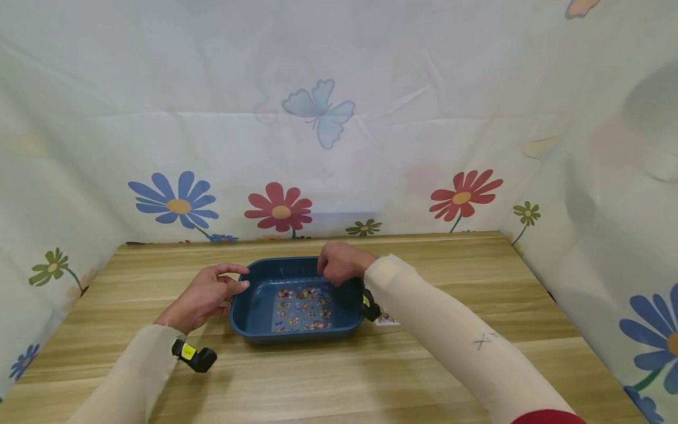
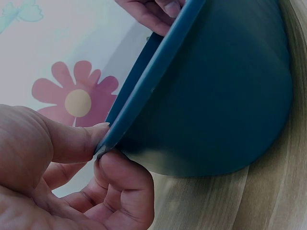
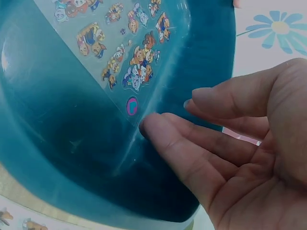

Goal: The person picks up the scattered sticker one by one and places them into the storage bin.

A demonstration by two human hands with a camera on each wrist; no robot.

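Observation:
A dark blue plastic basin (image 1: 296, 338) stands on the table, and a clear sheet of cartoon stickers (image 1: 302, 311) lies on its floor. My left hand (image 1: 205, 294) is at the basin's left end; in the left wrist view its thumb and index finger pinch the rim (image 2: 144, 91). Reaching in over the far right side is my right hand (image 1: 343, 263). Seen from the right wrist, its fingers (image 3: 177, 148) are loosely bent with a gap to the thumb, holding nothing. One fingertip is at the sheet's corner; whether it touches cannot be told.
A second printed sheet (image 1: 386, 318) lies on the table right of the basin, partly hidden by the basin and my right arm. The wood-grain table (image 1: 254, 388) ends at a flower-printed curtain (image 1: 365, 176) behind and on both sides.

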